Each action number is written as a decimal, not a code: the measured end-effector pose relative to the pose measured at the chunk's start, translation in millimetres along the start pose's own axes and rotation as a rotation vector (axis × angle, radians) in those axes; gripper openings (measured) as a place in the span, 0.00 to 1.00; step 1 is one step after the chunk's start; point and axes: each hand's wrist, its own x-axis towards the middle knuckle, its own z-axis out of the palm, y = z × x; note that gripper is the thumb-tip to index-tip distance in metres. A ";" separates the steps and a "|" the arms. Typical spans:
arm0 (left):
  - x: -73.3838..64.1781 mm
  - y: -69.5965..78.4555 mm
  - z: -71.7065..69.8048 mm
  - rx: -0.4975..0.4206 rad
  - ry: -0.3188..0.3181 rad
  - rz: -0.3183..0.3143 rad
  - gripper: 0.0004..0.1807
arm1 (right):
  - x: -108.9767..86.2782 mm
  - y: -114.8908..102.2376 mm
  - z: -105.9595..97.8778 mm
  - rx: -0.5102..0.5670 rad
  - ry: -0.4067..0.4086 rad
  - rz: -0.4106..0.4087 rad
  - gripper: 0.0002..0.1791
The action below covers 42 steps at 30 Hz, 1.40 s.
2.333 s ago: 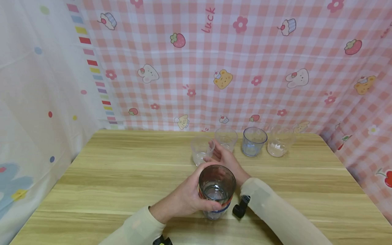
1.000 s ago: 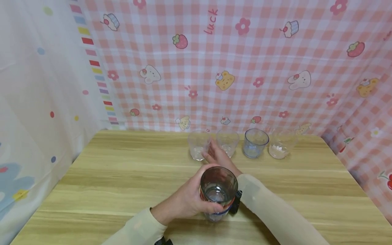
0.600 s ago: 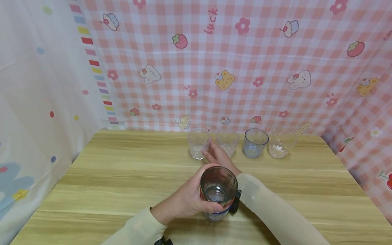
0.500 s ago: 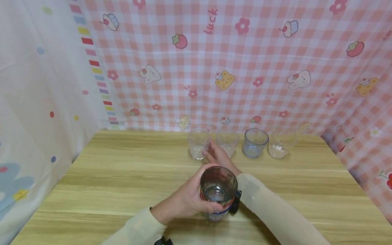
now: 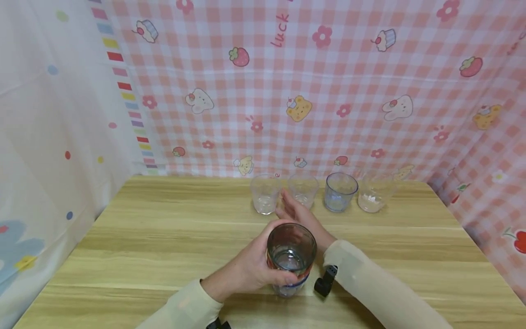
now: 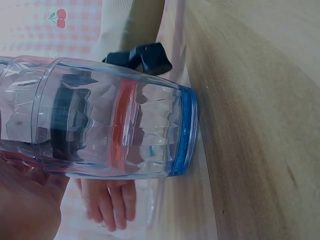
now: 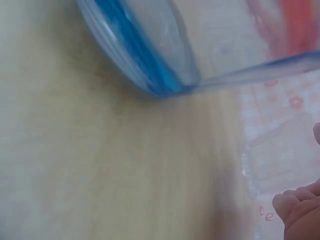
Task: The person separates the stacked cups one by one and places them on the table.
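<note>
My left hand (image 5: 248, 267) grips a nested stack of plastic cups (image 5: 292, 244) by its side. A smoky grey cup is uppermost; red and blue bands show below it. In the left wrist view the stack (image 6: 100, 120) has a blue base ring just above the table. Beyond the stack, my right hand (image 5: 304, 217) has fairly straight fingers and holds nothing. Its fingertips are beside the leftmost clear cup (image 5: 265, 196), with a small gap apparent. A second clear cup (image 5: 303, 185) stands behind those fingers, partly hidden by them.
To the right in the same row stand a bluish cup (image 5: 340, 194) and a clear, pink-tinted cup (image 5: 371, 201). The wooden table (image 5: 164, 237) ends at a pink checked cloth (image 5: 263, 91) behind the row. A white cloth (image 5: 41, 137) hangs at left.
Over the earlier frames the leftmost clear cup shifted back into line with the others. Since then my right hand has drawn slightly away from it. The left hand keeps holding the stack.
</note>
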 end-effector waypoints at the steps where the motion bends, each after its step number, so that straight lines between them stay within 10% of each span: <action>1: -0.1 0.0 0.2 -0.003 -0.001 0.000 0.55 | -3.9 -0.9 -2.5 -0.051 0.004 -0.014 0.40; 16: 1.7 0.0 1.9 -0.025 0.001 -0.017 0.56 | -56.8 -18.8 -23.6 -0.242 0.087 -0.160 0.31; 42: -2.7 -2.3 -5.6 -0.008 -0.064 -0.102 0.54 | -135.7 -44.7 -24.8 -0.059 0.012 -0.376 0.31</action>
